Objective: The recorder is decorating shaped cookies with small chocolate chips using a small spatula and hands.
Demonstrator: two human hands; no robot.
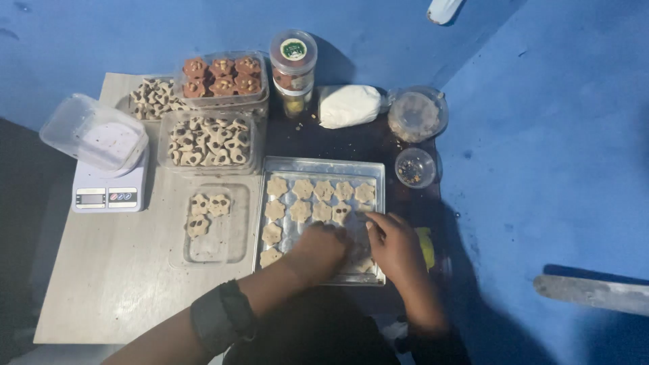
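Head view is showing both hands working over a metal baking tray (324, 164) that is lying on the counter (115, 284). Flower-shaped dough cookies (303, 188) are sitting on it in rows, and the near right part of the tray is hidden under the hands. The left hand (324, 249) is resting on the tray's near half, fingers curled down; whether its grip is closing on a piece I cannot tell. The right hand (395, 245) is reaching in with a narrow grip, fingertips pinching at a cookie in the second row. By my judgement, the cookies are being laid out or pressed one at a time, and the next move is calling for a light touch so the soft shapes are not being squashed.

Behind the tray, a round jar with a green-and-white lid label (293, 62) is standing beside a white dough lump (348, 105) and two small clear bowls (414, 167). Clear plastic boxes are holding brown baked cookies (221, 76) and pale ones (206, 140). A white scale (108, 192) is carrying an empty clear tub (94, 133).
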